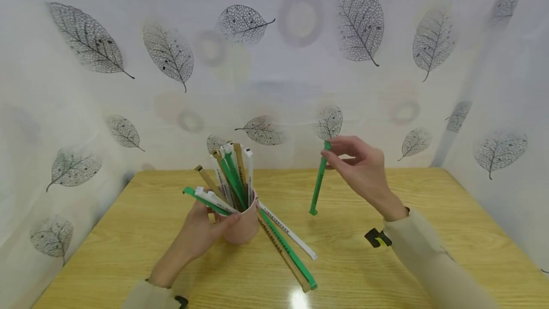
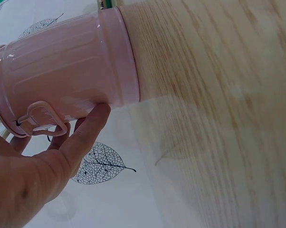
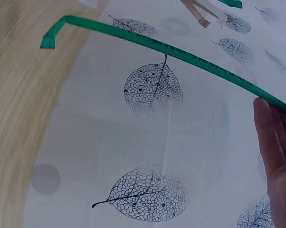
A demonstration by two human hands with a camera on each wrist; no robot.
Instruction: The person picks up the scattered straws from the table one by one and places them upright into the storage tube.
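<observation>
My right hand (image 1: 364, 170) pinches a green paper-wrapped straw (image 1: 318, 185) near its upper end and holds it above the table. The straw hangs down at a slight tilt, with its lower wrapper end bent over in the right wrist view. My left hand (image 1: 193, 235) holds a small pink bucket (image 1: 241, 229), thumb at its rim. In the left wrist view the fingers touch the bucket's side by a small wire handle (image 2: 48, 118). Several wrapped straws (image 1: 233, 175), green, brown and white, stand in the bucket; a few lean left over the hand.
Right of the bucket, a white straw (image 1: 289, 230), a green straw (image 1: 291, 254) and a brown straw (image 1: 283, 252) lie fanned out on the wooden table (image 1: 128, 232). A pale leaf-patterned curtain (image 1: 291, 80) surrounds the table's back and sides.
</observation>
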